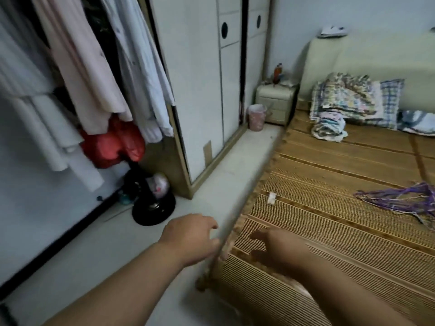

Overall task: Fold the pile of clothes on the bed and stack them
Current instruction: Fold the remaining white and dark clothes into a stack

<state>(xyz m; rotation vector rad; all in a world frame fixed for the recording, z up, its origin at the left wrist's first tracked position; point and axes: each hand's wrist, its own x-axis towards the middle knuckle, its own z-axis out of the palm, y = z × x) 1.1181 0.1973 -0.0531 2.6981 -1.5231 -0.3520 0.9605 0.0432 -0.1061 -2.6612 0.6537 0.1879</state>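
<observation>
The bed is covered by a brown bamboo mat and fills the right side. A thin purple garment lies crumpled on the mat at the right edge. Folded patterned cloths are stacked near the headboard. My left hand hovers over the floor beside the bed edge, fingers loosely apart, holding nothing. My right hand is over the mat's near corner, fingers spread and empty. Both hands are blurred by motion.
Pale shirts hang in an open wardrobe at left, with a red bag and a black fan base below. White sliding doors, a pink bin, a nightstand and checked pillows stand behind.
</observation>
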